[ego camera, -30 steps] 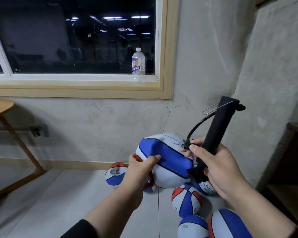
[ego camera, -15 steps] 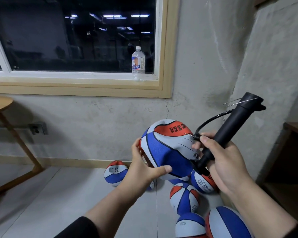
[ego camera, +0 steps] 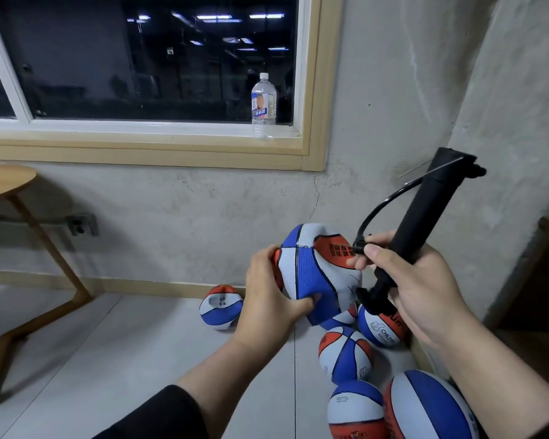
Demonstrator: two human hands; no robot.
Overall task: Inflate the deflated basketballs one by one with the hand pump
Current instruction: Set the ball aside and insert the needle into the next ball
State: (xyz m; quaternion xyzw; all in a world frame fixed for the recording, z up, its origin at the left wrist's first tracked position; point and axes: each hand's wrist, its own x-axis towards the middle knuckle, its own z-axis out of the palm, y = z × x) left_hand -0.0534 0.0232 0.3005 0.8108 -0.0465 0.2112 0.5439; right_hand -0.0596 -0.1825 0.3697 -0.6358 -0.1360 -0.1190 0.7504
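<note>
A clear water bottle (ego camera: 263,104) stands upright on the window sill (ego camera: 140,129); its fill level cannot be told. The left hand (ego camera: 271,307) has its grip round the deflated basketball (ego camera: 314,270), thumb pressed into its dented blue panel, held above the floor (ego camera: 92,359). The right hand (ego camera: 415,289) grips the black hand pump (ego camera: 422,217) and pinches the hose tip against the ball. Other balls (ego camera: 346,354) crowd the wall corner below. A wooden desk (ego camera: 4,182) stands well apart at left.

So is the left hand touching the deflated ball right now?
Touching. The head view shows the left hand gripping the deflated ball, its thumb pressed into the blue panel and denting it.
</note>
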